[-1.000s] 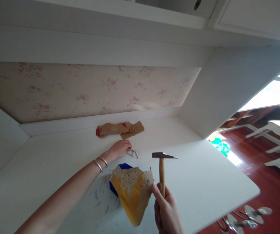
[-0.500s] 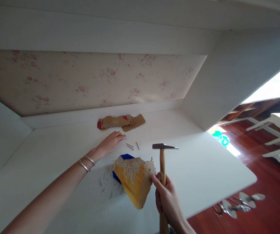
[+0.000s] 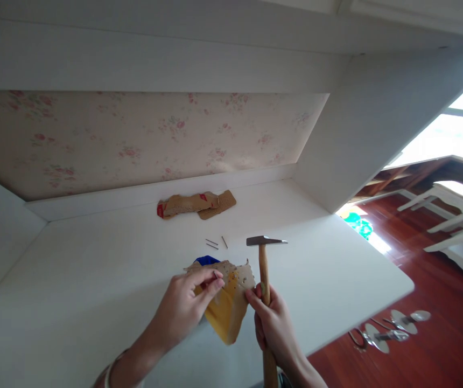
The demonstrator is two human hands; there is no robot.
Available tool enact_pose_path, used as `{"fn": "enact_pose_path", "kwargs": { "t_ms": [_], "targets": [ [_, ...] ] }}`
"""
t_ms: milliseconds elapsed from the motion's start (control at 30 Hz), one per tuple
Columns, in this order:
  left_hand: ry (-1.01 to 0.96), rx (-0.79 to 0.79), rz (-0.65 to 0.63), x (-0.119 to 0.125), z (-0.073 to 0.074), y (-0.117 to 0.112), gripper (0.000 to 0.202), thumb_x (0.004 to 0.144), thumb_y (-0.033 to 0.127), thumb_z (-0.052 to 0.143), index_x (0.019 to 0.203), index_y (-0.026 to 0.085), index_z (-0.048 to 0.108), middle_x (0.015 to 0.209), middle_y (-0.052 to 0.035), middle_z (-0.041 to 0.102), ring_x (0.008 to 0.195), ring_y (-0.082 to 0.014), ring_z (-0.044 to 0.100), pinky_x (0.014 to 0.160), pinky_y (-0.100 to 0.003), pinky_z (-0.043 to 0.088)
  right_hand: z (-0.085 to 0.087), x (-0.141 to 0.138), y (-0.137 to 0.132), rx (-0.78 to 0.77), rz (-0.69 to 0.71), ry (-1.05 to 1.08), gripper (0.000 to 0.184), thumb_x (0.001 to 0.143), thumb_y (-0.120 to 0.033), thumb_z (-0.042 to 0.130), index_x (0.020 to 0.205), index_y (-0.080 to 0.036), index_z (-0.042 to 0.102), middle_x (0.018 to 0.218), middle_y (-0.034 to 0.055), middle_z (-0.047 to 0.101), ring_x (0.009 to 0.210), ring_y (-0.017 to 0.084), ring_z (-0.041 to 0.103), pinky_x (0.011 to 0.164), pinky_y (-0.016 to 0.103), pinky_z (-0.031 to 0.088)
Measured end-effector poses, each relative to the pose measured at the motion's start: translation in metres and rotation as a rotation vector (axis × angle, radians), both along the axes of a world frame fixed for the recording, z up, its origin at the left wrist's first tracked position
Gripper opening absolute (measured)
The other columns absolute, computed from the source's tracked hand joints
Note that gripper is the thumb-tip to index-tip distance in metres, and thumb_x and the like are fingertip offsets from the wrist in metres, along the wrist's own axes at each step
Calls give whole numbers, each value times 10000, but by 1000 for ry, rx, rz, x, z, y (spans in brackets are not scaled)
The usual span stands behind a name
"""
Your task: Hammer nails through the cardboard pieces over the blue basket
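Note:
My left hand (image 3: 179, 304) is over a torn piece of yellow and tan cardboard (image 3: 229, 318), its thumb and fingertips pinched on a nail (image 3: 216, 275). Small holes dot the cardboard's upper part, and a blue object (image 3: 207, 260) shows from under it. My right hand (image 3: 278, 318) is wrapped round the wooden handle of a hammer (image 3: 264, 269), held upright with its head at the top. The right thumb is at the cardboard's right edge; whether it grips the cardboard I cannot tell. Three loose nails (image 3: 212, 247) lie beyond the cardboard.
Torn brown cardboard strips (image 3: 195, 205) lie near the back of the white desk (image 3: 94, 269). A side panel (image 3: 356, 118) rises at the right, and a shelf (image 3: 154, 59) hangs above. Lamp-like glass and metal fittings (image 3: 380, 337) rest on the red-brown floor beyond the desk's edge.
My left hand has come back from the loose nails to the cardboard, carrying one nail. My right hand still holds the hammer upright. The view has shifted slightly.

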State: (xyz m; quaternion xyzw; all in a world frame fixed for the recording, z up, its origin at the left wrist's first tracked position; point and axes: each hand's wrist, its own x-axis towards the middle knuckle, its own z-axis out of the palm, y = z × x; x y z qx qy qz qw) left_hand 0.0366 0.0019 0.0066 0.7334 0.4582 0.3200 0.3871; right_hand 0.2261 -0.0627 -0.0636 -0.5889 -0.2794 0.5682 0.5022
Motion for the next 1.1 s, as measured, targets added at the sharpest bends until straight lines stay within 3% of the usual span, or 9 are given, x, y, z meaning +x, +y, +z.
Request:
{"fn": "enact_pose_path", "kwargs": {
  "t_ms": [133,333,567,967,1100],
  "targets": [
    [2,69,-26,25,-20,-11,195,947,329,577,875,226,726,807,7,754,722,-137,701,694,-210,547,2,0,-1,6,5,5,426,831,-579,648,779,-270,358,345,-182,337,213,27,234,202,111,177],
    [2,192,-33,29,-39,-5,196,955,277,574,846,220,726,827,-13,742,808,-170,686,752,-269,545,4,2,-1,11,2,4,418,835,-576,642,785,-271,361,358,-184,334,215,29,241,195,110,191],
    [39,212,74,35,-42,-3,151,929,285,612,872,235,742,844,-5,772,776,-184,712,717,-292,575,2,2,-3,11,3,4,386,851,-541,636,794,-274,363,375,-186,322,217,33,249,195,113,199],
    [46,225,-45,34,-38,-10,188,957,262,568,837,211,704,807,-25,739,766,-173,675,733,-274,546,4,2,-2,15,9,2,385,847,-529,637,793,-274,353,385,-185,327,217,33,252,194,118,205],
    [19,210,0,28,-36,-9,211,971,256,534,833,205,686,799,-35,730,741,-167,682,702,-259,543,4,2,-3,18,10,-12,365,865,-505,626,794,-272,353,396,-186,313,219,35,259,193,118,208]
  ]
}}
